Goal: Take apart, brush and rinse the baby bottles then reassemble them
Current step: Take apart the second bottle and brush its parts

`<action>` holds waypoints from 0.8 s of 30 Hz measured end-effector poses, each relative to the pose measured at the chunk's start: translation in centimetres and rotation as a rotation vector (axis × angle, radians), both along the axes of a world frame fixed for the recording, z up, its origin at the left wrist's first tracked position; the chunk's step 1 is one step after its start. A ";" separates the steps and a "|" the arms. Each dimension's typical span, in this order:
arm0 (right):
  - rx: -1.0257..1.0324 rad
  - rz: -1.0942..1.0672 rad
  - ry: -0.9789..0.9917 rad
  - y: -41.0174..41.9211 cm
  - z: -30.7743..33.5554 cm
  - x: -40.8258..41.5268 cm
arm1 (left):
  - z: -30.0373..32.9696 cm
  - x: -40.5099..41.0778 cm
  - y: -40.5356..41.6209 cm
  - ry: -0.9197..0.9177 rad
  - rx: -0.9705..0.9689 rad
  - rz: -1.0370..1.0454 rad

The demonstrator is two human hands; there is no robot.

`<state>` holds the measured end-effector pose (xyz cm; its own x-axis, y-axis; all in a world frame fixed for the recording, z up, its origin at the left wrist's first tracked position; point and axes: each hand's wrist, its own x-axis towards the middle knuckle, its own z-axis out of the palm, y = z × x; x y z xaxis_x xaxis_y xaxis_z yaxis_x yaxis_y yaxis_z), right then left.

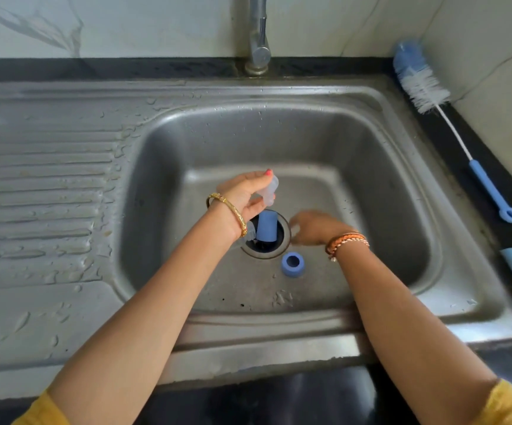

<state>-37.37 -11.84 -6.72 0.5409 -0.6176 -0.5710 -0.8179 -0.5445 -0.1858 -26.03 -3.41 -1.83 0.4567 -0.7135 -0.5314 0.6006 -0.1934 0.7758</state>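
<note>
Left hand (244, 196) — one clear teat (270, 191)

A ring (292, 264) lies in the sink (371, 142), just before the drain (281, 240); a brush (451, 124) lies right.

no text, label, brand, number or sign can be read anywhere in the view, whether on the stainless steel sink (402, 210) or on the things around it.
</note>
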 end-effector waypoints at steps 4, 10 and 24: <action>0.231 -0.578 -0.862 0.2 4.4 -0.3 | 0.2 -0.3 0.3 -0.248 -0.068 0.040; 0.381 -0.383 -1.228 2.6 5.9 0.9 | 0.6 -0.4 0.3 -0.191 -0.170 0.104; 0.362 -0.545 -1.249 3.3 5.8 2.6 | 0.3 -0.1 -0.1 -0.280 -0.185 0.151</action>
